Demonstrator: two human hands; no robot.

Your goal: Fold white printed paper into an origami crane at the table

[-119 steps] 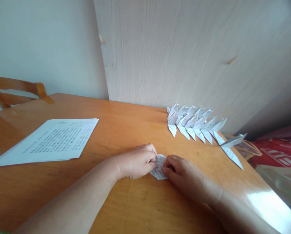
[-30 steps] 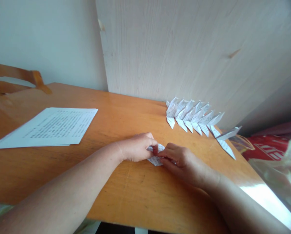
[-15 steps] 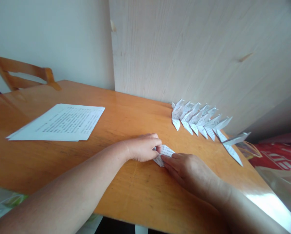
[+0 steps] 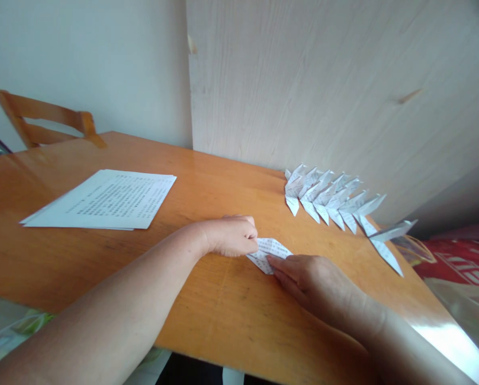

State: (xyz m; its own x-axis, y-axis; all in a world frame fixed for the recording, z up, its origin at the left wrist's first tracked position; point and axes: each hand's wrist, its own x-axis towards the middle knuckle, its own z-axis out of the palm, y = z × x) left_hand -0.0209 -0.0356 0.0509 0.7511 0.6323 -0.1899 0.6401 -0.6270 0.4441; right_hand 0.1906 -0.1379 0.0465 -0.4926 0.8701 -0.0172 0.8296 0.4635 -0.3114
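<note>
A small piece of folded paper (image 4: 272,247) with printed characters lies on the wooden table between my hands. It has angled corners and a crease along its middle. My left hand (image 4: 235,236) is closed at the paper's left tip, its fingers curled and that tip hidden under them. Over the paper's right part, my right hand (image 4: 309,275) lies with its fingers stretched out and pressing down, which covers the right end.
Printed sheets (image 4: 115,200) lie stacked on the table (image 4: 219,184) at left. Several folded paper pieces (image 4: 330,195) stand in a row by the wooden panel (image 4: 287,91). A chair (image 4: 47,117) is at far left, a red bag (image 4: 456,262) beyond the right edge.
My left hand has slid left along the paper to its tip, baring more of the printed surface. The right hand stays pressed on the paper. The view has shifted slightly.
</note>
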